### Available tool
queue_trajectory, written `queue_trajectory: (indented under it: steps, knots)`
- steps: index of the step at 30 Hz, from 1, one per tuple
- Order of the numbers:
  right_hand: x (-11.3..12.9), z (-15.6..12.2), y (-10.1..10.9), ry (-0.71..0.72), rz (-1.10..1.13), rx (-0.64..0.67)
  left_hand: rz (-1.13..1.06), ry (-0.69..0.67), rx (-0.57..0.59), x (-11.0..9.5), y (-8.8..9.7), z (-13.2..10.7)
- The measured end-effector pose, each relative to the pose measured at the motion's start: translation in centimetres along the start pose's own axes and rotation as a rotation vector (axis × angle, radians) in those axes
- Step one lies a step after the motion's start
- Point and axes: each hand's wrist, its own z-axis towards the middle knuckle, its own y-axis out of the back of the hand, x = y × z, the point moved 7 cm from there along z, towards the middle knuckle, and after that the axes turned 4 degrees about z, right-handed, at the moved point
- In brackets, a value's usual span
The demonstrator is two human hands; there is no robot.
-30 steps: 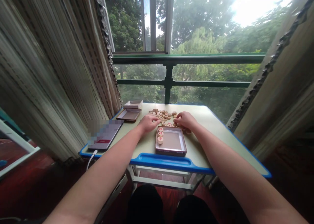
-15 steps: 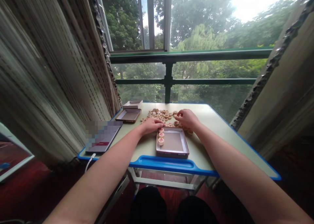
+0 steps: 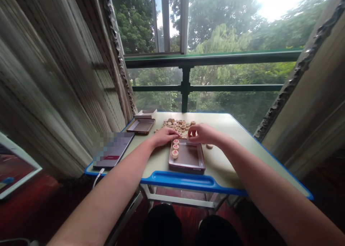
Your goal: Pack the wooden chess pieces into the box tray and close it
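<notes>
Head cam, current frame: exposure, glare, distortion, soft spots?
Head view: sky blown out at upper right; left curtain and floor dim by contrast; both forearms look stretched toward the lower corners, wide-angle style; loose pieces beyond the tray too small and soft to read; pixelation covers part of the laptop.

We see a grey laptop (image 3: 122,145) with a white cable (image 3: 97,177), a striped curtain (image 3: 67,73), a green railing (image 3: 229,60) and trees (image 3: 215,35) outside.
</notes>
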Motion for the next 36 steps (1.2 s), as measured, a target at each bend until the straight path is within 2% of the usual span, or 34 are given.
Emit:
queue_trajectory:
  steps: [4, 7, 10, 13, 18, 22, 26, 31, 36]
  knots:
    - [2.6, -1.7, 0.5, 0.115, 0.043, 0.161, 0.053, 0.007, -0.050, 0.3, 0.4, 0.1]
    - [4.6, -3.0, -0.4, 0.197, 0.064, 0.309, 0.100, 0.046, -0.102, 0.8, 0.8, 0.2]
    - [5.8, -3.8, -1.5, 0.221, 0.032, 0.395, 0.125, 0.074, -0.132, 1.2, 1.2, 0.1]
    - [5.4, -3.5, -1.9, 0.176, 0.017, 0.406, 0.121, 0.069, -0.154, 1.3, 1.5, 0.0]
    - [3.1, -2.7, -1.9, 0.097, 0.001, 0.454, 0.131, 0.055, -0.168, 1.5, 1.6, 0.1]
    - [2.3, -2.5, -1.5, 0.068, 0.033, 0.441, 0.161, 0.040, -0.190, 1.4, 1.8, 0.0]
    - [3.3, -3.1, -1.1, 0.050, -0.009, 0.401, 0.180, 0.023, -0.203, 0.9, 1.8, 0.0]
    - [5.6, -3.9, -1.8, 0.126, 0.083, 0.444, 0.185, 0.058, -0.199, 0.7, 1.7, 0.0]
    - [5.4, -3.6, -2.2, 0.129, 0.146, 0.481, 0.157, 0.071, -0.193, 0.8, 1.7, 0.0]
